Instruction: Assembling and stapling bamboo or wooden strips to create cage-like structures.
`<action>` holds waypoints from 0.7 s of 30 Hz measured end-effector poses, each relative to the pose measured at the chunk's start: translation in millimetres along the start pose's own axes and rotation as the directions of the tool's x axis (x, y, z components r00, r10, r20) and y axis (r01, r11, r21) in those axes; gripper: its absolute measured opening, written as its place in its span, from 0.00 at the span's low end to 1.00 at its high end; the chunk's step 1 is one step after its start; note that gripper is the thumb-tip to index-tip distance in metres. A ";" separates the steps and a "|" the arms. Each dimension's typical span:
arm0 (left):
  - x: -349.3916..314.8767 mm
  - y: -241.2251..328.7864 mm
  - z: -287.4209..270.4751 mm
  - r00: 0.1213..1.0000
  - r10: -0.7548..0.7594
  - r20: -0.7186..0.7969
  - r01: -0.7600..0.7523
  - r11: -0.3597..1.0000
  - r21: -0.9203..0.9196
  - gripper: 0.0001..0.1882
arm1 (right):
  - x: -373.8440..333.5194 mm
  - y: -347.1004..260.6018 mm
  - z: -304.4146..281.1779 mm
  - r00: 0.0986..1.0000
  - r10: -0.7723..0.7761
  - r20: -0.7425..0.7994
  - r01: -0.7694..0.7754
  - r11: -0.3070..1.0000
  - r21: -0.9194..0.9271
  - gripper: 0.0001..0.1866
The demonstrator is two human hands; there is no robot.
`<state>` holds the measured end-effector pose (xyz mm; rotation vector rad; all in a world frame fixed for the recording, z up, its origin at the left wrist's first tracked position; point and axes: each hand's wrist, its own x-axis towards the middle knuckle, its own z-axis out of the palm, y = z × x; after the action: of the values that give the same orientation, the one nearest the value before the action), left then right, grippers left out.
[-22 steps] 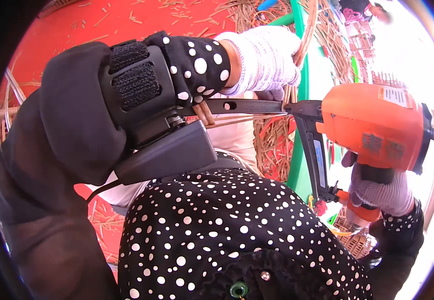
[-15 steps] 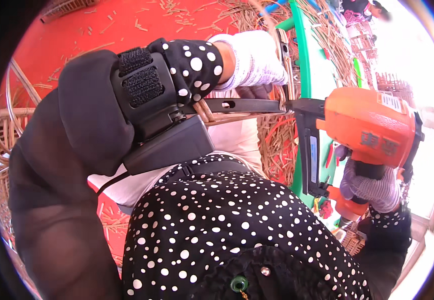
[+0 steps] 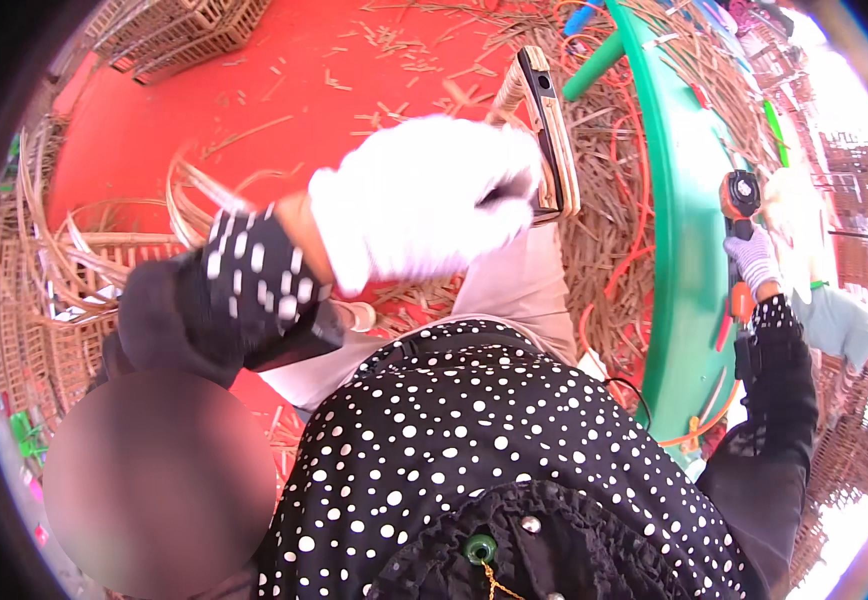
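Observation:
My left hand (image 3: 434, 200), in a white knitted glove, is smeared by motion above my lap. Its fingers curl closed around the lower end of a black frame wrapped with rattan strips (image 3: 551, 140); the gripped part is hidden by the glove. The frame's bare end with a hole points away from me. Far to the right, my right hand (image 3: 754, 258), in a striped glove, is wrapped round the handle of an orange and black nail gun (image 3: 742, 195). The gun is beside the outer edge of the green table (image 3: 669, 200), away from the frame.
Cut rattan strips (image 3: 604, 240) lie heaped along the table's near side, with an orange hose (image 3: 644, 150) running through them. Woven rattan baskets (image 3: 169, 35) stand at the far left, and looped rattan (image 3: 189, 200) rises from a basket nearby. Scraps litter the red floor (image 3: 284, 90).
My right hand has carried the nail gun away from the frame, off to the right. My left hand has come nearer and turned, and the frame has tipped with it.

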<state>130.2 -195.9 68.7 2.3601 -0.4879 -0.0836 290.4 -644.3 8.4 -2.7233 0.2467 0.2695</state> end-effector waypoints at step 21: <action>-44.0 28.7 47.2 0.928 0.171 -0.332 0.179 0.575 0.798 0.12 | -106.9 -212.2 96.8 0.573 -0.700 0.427 -0.252 0.344 0.904 0.16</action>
<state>71.0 -229.3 49.4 3.1830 -0.3591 0.7667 216.6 -399.0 21.6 -1.1953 -0.2797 0.9009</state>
